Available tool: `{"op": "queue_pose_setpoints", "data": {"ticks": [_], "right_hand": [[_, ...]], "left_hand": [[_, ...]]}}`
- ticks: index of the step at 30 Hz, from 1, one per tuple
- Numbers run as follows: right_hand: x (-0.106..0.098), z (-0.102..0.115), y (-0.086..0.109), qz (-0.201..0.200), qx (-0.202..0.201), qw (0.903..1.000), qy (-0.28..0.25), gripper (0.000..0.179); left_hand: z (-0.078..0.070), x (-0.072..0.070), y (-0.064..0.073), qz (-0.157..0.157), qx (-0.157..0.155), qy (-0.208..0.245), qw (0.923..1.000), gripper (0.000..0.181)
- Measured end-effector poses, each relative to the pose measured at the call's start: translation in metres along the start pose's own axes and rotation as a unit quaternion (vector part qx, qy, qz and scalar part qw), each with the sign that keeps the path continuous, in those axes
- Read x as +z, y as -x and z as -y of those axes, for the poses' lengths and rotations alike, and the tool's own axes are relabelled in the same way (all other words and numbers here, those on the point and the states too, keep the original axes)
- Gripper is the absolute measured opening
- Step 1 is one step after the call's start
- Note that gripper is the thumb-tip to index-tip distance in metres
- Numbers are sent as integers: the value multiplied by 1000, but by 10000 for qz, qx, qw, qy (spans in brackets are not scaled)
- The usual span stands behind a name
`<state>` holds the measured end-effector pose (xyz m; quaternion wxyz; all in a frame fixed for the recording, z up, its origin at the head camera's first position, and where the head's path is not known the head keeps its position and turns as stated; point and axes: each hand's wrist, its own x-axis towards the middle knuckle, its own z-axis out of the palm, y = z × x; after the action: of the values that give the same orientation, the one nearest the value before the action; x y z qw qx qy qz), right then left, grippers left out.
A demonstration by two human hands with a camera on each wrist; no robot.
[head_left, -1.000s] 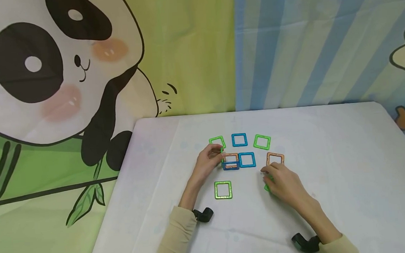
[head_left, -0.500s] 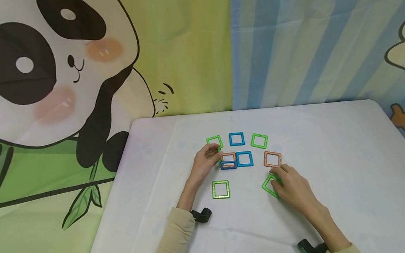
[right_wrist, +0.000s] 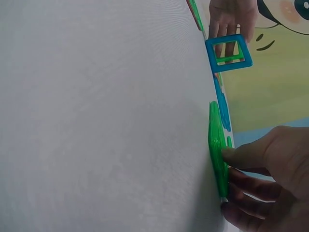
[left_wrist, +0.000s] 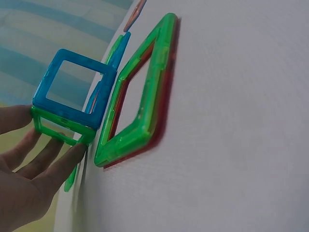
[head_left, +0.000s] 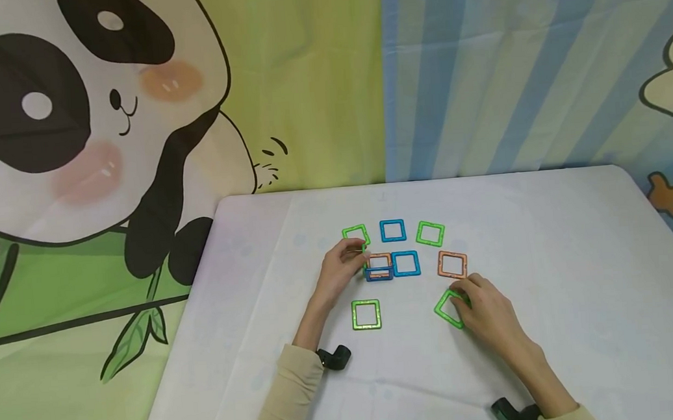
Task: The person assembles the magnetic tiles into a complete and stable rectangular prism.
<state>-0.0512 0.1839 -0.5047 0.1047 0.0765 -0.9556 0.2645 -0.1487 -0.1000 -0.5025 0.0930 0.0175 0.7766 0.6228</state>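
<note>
In the head view my left hand (head_left: 339, 273) pinches an upright green square magnetic tile (left_wrist: 65, 122). A blue tile (head_left: 380, 279) stands upright at its near side, meeting it at a corner in the left wrist view. Behind that blue one lies an orange tile (head_left: 381, 256), with a flat blue tile (head_left: 407, 274) directly to its right. My right hand (head_left: 489, 310) pinches another green tile (head_left: 448, 320) by its right side, between thumb and fingers. That tile sits turned at an angle, close over the white table; my fingers hide part of it.
Behind are a green tile (head_left: 365, 234), a blue tile (head_left: 394, 239) and another green tile (head_left: 431, 242), lying apart. An orange tile (head_left: 454, 274) lies just beyond my right hand. Nearer, a green tile (head_left: 367, 327) lies flat on the white table (head_left: 581, 271).
My right hand has drawn slightly right and nearer, so its green tile shows more and the loose orange tile is uncovered. My left hand keeps its hold; the head view has shifted slightly.
</note>
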Motion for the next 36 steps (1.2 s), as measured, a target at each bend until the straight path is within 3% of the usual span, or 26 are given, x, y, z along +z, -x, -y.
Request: {"op": "queue_pose_setpoints", "data": {"ticks": [25,36], "right_hand": [[-2,2,-6,-57,-185,9998,90,15],[-10,11,-15,269,-253,9992,120,22]], "left_hand": [[-1,2,-1,-85,-175,6,9998,37],[-1,2,-1,-129,-117,140,9997,38]]}}
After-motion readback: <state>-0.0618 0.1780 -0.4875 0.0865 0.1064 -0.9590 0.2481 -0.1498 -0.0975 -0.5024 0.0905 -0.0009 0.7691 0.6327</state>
